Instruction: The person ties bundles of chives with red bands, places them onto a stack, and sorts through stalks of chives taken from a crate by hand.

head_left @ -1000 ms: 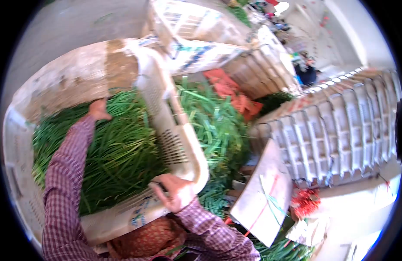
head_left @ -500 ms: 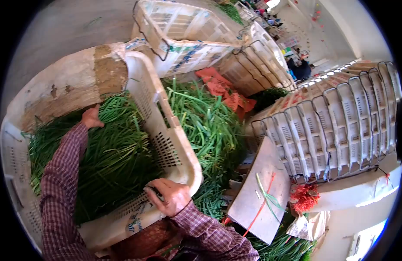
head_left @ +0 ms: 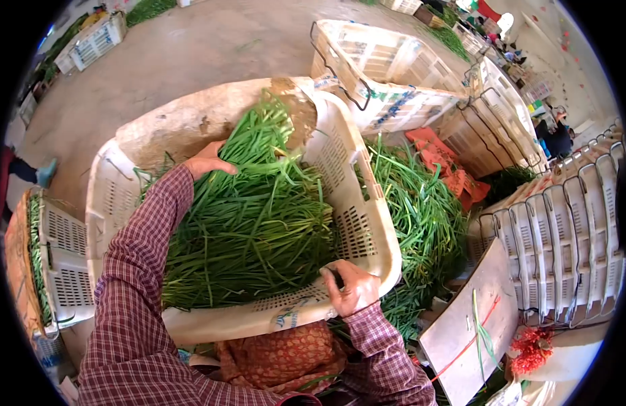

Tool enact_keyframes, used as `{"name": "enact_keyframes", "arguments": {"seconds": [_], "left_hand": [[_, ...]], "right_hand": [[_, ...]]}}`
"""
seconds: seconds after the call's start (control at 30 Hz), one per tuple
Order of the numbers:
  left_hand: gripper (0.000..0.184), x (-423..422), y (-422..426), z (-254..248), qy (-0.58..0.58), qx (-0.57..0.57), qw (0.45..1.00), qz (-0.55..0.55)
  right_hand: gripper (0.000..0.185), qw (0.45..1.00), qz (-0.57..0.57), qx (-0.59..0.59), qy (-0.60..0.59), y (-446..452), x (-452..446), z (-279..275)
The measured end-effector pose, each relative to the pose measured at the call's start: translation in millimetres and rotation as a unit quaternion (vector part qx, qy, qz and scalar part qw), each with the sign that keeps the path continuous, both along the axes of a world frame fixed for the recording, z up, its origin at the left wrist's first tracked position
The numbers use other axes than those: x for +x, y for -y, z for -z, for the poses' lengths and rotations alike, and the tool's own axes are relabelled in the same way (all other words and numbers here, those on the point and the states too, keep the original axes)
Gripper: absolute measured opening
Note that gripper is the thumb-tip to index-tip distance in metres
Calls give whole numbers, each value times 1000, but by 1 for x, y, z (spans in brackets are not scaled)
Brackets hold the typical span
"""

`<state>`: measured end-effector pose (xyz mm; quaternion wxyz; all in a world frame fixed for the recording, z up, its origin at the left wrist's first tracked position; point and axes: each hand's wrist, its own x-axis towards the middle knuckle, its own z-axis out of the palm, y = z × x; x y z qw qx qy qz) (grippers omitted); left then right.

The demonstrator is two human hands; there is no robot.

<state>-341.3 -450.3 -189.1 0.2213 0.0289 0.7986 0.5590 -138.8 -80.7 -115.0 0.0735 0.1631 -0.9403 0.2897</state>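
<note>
A large white plastic crate stands before me, lined with worn sheeting along its far side. Long green chives fill its lower part. My left hand is at the far left of the crate, its fingers curled behind a raised bunch of chives and its thumb on the near side. On the crate's near right corner, my right hand is closed around the rim. A small dark spot shows by its thumb; I cannot tell what it is.
More chives lie heaped right of the crate, near an orange-red cloth. Other crates stand behind, with stacked crates at right. A board holds red ties. A person's foot shows at left.
My view has swung left, so the crate appears further right. A bunch of chives now rises by my left hand against the far wall. My right hand stays on the rim.
</note>
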Motion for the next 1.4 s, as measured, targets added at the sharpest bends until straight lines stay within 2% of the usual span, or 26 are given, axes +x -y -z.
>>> {"name": "enact_keyframes", "arguments": {"seconds": [0.07, 0.2, 0.27, 0.37, 0.4, 0.47, 0.5, 0.53, 0.6, 0.67, 0.7, 0.73, 0.8, 0.87, 0.93, 0.97, 1.0, 1.07, 1.1, 1.13, 1.2, 1.23, 1.27, 1.33, 1.37, 1.4], "left_hand": [[78, 18, 11, -23, -33, 117, 991, -50], [76, 34, 26, -57, -37, 184, 980, -66], [75, 50, 23, -85, -52, 181, 979, -76], [73, 76, 13, -128, -44, 289, 948, -122], [73, 81, 13, -135, -52, 287, 949, -122], [69, 86, 16, -141, -48, 386, 908, -154], [57, 88, 18, -144, -60, 410, 898, -149], [57, 91, 17, -149, -66, 408, 899, -147], [43, 101, 12, -162, -31, 498, 854, -147], [37, 123, -2, -186, -56, 490, 855, -159], [39, 136, -13, -198, -55, 495, 851, -165], [41, 147, -20, -208, -54, 500, 847, -171], [44, 168, -33, -215, -35, 506, 847, -161], [47, 184, -48, -214, -5, 518, 844, -137], [45, 209, -73, -219, -13, 493, 859, -135], [44, 212, -75, -215, 12, 503, 856, -115], [44, 219, -81, -216, 36, 508, 856, -90], [42, 242, -109, -215, 41, 513, 850, -115], [41, 253, -121, -215, 57, 518, 847, -99], [41, 266, -133, -215, 61, 518, 848, -93], [40, 292, -153, -216, 118, 518, 844, -73], [48, 298, -160, -209, 104, 506, 853, -73], [48, 308, -164, -202, 107, 501, 857, -64], [59, 336, -178, -203, 137, 489, 861, -10], [68, 340, -181, -194, 112, 453, 884, -44], [68, 342, -182, -183, 114, 449, 885, -32]], "right_hand": [[17, 1000, 4, 3, -4, 1, 1, -2], [19, 1000, -2, -10, 8, 1, 3, -4], [22, 999, 11, -7, 36, 2, 5, -7], [25, 999, 28, 3, 36, 1, 7, -7], [28, 999, 32, 3, 2, 1, 7, -4], [28, 999, 36, 2, 10, -1, 7, 3], [28, 999, 34, -1, 4, -1, 7, 4], [29, 999, 44, 15, 1, 0, 6, 4], [30, 998, 51, 28, -9, -1, 6, 6], [33, 996, 73, -49, -5, 0, 5, 8], [41, 990, 36, -134, -20, 1, 8, 0], [41, 990, 34, -137, -26, 8, 15, -17], [57, 973, 12, -219, -75, 28, 40, -47], [75, 967, -16, -218, -128, 43, 66, -76], [85, 939, -96, -255, -208, 53, 94, -122], [87, 944, -94, -251, -190, 53, 98, -128], [75, 935, -100, -253, -229, 53, 112, -146], [51, 928, -110, -264, -239, 46, 133, -163], [34, 919, -115, -292, -240, 41, 142, -167], [26, 900, -123, -327, -263, 33, 142, -164], [25, 856, -89, -507, -43, 7, 156, -169], [29, 809, -63, -583, -45, -5, 158, -181], [34, 822, 5, -569, 16, -25, 164, -194], [39, 746, -28, -665, -30, -58, 169, -197], [40, 742, -31, -669, -37, -75, 172, -199], [40, 739, -35, -671, -44, -91, 176, -201]]}}
